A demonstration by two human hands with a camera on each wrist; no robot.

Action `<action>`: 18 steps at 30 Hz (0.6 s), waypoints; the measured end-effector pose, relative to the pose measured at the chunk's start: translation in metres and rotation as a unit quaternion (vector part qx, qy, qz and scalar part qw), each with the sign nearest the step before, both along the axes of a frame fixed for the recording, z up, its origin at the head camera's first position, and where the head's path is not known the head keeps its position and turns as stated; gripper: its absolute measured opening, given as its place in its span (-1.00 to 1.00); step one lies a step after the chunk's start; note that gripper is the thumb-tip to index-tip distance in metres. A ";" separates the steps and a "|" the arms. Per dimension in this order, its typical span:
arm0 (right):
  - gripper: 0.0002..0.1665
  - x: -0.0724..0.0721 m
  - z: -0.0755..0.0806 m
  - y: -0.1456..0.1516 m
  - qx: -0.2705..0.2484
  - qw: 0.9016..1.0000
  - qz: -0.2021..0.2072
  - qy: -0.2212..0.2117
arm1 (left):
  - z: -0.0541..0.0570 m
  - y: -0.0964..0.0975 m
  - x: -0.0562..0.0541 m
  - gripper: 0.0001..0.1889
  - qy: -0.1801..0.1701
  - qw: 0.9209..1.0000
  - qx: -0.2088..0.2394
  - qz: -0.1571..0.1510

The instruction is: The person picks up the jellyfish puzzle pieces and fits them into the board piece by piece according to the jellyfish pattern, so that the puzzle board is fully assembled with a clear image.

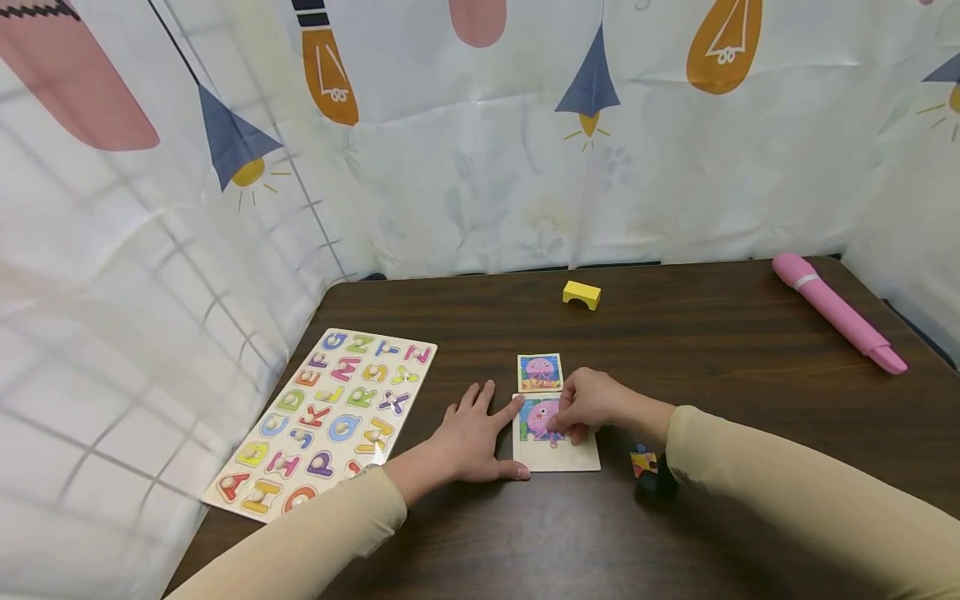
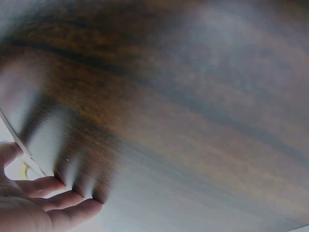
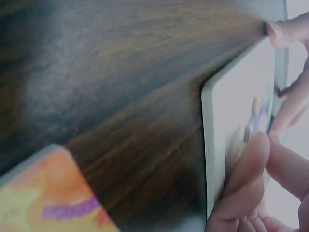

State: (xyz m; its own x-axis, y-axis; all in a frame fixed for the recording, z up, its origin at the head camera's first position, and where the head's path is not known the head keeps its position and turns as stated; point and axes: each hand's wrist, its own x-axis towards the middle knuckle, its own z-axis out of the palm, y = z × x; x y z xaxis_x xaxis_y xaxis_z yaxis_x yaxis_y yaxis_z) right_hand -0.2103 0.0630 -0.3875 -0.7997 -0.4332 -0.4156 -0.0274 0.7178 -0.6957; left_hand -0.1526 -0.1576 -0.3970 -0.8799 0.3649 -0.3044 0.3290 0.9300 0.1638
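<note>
We handle a puzzle board (image 1: 573, 460).
Our left hand (image 1: 471, 442), fingers spread, touches it; our right hand (image 1: 591, 402) pinches a piece (image 3: 260, 117).

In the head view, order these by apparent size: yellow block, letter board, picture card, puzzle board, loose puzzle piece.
Largest to smallest:
1. Letter board
2. Puzzle board, partly covered by the right hand
3. Picture card
Unranked: yellow block and loose puzzle piece; they look similar, and the piece sits nearer the camera.
</note>
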 end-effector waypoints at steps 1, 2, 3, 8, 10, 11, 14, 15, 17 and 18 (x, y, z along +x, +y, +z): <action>-0.74 -0.001 0.001 0.002 -0.011 1.000 0.004 -0.007 | 0.000 0.000 0.000 0.04 0.000 1.000 0.001 0.000; -0.76 -0.002 0.002 0.005 -0.022 1.000 0.008 -0.015 | 0.001 0.000 0.000 0.05 0.001 1.000 0.000 0.000; -0.77 -0.003 0.003 0.007 -0.032 0.999 0.008 -0.022 | 0.001 0.000 0.000 0.05 0.002 1.000 0.000 0.000; -0.82 -0.009 0.007 0.023 -0.066 0.997 0.020 -0.034 | 0.002 0.001 0.000 0.05 0.004 1.000 -0.003 -0.001; -0.82 -0.012 0.008 0.032 -0.073 0.997 0.025 -0.024 | 0.002 0.001 0.000 0.05 0.002 1.000 -0.003 -0.001; -0.81 -0.013 0.009 0.037 -0.075 0.997 0.026 -0.018 | 0.002 0.001 0.000 0.05 0.002 1.000 -0.003 -0.001; -0.79 -0.015 0.010 0.056 -0.076 0.997 0.024 0.003 | 0.001 0.001 0.000 0.05 0.002 1.000 -0.004 -0.003; -0.78 -0.015 0.011 0.063 -0.075 0.997 0.020 0.008 | 0.001 0.000 0.000 0.05 0.002 1.000 -0.004 -0.004; -0.75 -0.015 0.012 0.078 -0.073 0.997 0.011 0.018 | 0.001 0.000 0.000 0.05 0.003 1.000 -0.005 -0.006; -0.74 -0.014 0.011 0.086 -0.072 0.997 0.007 0.023 | 0.001 0.000 0.000 0.05 0.004 1.000 -0.006 -0.007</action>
